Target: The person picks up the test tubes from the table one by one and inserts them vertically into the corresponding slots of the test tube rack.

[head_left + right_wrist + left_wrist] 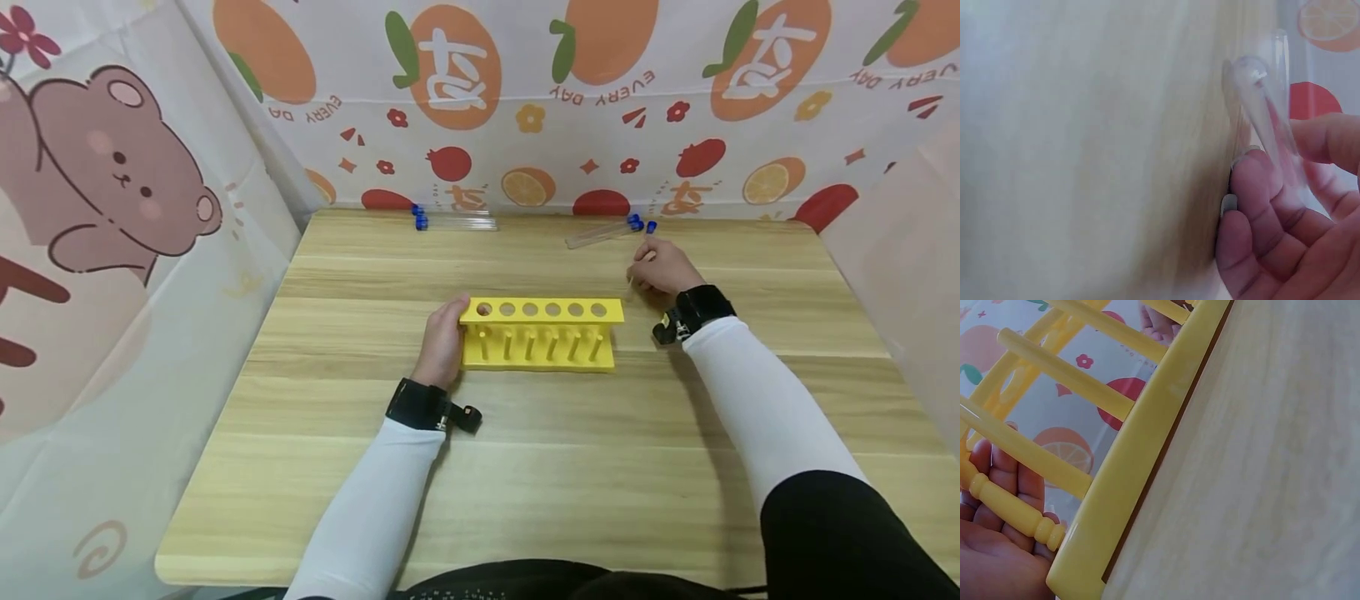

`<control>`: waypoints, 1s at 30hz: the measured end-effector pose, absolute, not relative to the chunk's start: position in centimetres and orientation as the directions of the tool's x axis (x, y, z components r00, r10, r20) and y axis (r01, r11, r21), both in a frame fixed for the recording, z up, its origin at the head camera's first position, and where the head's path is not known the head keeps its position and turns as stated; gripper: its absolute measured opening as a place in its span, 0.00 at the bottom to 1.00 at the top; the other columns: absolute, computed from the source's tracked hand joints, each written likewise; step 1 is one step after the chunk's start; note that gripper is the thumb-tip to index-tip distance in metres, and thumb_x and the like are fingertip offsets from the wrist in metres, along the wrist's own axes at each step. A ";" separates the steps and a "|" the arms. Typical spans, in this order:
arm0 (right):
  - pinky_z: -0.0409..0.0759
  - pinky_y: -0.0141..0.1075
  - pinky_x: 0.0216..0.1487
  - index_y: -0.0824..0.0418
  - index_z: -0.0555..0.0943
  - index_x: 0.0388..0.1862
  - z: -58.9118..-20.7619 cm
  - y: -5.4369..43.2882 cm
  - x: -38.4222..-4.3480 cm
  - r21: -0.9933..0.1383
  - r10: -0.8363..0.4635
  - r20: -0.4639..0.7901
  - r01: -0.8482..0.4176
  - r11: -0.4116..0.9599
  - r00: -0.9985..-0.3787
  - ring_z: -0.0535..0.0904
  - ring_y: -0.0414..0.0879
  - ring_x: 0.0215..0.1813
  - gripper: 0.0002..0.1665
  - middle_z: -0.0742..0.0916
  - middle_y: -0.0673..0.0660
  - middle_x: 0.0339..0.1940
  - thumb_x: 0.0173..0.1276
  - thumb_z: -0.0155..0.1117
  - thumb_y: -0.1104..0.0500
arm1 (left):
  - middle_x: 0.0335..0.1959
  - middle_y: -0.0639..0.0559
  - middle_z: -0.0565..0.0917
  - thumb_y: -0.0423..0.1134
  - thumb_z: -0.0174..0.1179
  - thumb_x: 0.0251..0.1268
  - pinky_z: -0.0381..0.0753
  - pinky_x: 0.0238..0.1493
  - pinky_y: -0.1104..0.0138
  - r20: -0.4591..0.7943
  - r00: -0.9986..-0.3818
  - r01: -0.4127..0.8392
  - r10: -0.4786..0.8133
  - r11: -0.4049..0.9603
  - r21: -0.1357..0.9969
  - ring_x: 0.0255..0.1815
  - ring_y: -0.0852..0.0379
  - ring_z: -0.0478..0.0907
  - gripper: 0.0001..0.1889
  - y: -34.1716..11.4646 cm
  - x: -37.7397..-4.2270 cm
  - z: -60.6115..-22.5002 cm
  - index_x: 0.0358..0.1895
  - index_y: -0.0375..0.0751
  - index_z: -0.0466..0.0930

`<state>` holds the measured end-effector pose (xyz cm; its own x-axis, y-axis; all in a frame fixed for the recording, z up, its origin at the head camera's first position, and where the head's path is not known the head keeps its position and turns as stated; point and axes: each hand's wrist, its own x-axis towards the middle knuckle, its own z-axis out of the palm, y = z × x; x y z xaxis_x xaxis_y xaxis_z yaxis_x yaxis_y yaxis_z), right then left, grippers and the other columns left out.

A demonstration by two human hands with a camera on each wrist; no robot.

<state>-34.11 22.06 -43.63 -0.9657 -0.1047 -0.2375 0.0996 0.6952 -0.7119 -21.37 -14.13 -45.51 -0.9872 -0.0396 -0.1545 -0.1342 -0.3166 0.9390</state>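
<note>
A yellow test tube rack (537, 364), with a row of round holes above a row of pegs, stands mid-table. My left hand (441, 346) grips its left end; the left wrist view shows the fingers curled behind the end post (1016, 509). Past the rack's right end, my right hand (663, 267) pinches a clear test tube (1260, 119) between thumb and fingers, its blue cap (651, 227) sticking up above the hand. The tube's rounded end points down toward the tabletop. Just left of this hand lie more clear tubes (600, 235) with blue caps.
Another group of blue-capped tubes (461, 222) lies at the table's back edge, left of centre. A printed fruit curtain (570, 150) hangs right behind the wooden table (555, 483). A cloth with a bear print (127, 175) covers the left side.
</note>
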 end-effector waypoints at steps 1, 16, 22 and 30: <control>0.80 0.37 0.29 0.63 0.69 0.49 -43.6 22.2 -34.0 -0.735 -0.101 -0.230 0.105 0.670 -0.968 0.83 0.46 0.28 0.18 0.87 0.58 0.30 0.68 0.64 0.57 | 0.39 0.50 0.81 0.47 0.49 0.75 0.72 0.52 0.66 -0.154 -0.987 -0.134 -0.038 -0.317 0.939 0.46 0.56 0.75 0.16 -14.1 -21.4 -45.5 0.36 0.39 0.80; 0.86 0.44 0.34 0.41 0.39 0.80 -42.7 22.7 -30.3 -0.939 0.009 -0.015 0.017 0.342 -1.000 0.85 0.49 0.32 0.59 0.81 0.58 0.40 0.64 0.62 0.70 | 0.39 0.49 0.79 0.45 0.47 0.76 0.72 0.52 0.68 -0.174 -0.984 -0.153 -0.047 -0.292 0.944 0.48 0.54 0.74 0.17 -14.0 -21.4 -45.5 0.38 0.36 0.79; 0.86 0.41 0.33 0.28 0.33 0.77 -40.9 21.4 -28.9 -0.950 0.027 0.063 -0.052 0.309 -0.998 0.85 0.51 0.27 0.69 0.80 0.54 0.41 0.59 0.62 0.75 | 0.38 0.50 0.79 0.45 0.47 0.76 0.71 0.54 0.68 -0.172 -0.983 -0.147 -0.061 -0.292 0.945 0.48 0.55 0.73 0.17 -14.1 -21.4 -45.2 0.39 0.35 0.79; 0.86 0.39 0.32 0.27 0.34 0.77 -40.3 20.9 -28.3 -0.951 0.024 0.111 -0.099 0.292 -0.994 0.84 0.54 0.27 0.71 0.79 0.58 0.38 0.57 0.63 0.76 | 0.44 0.49 0.79 0.47 0.48 0.76 0.72 0.53 0.68 -0.181 -0.982 -0.161 -0.048 -0.276 0.948 0.50 0.56 0.74 0.17 -14.2 -21.3 -45.4 0.39 0.38 0.80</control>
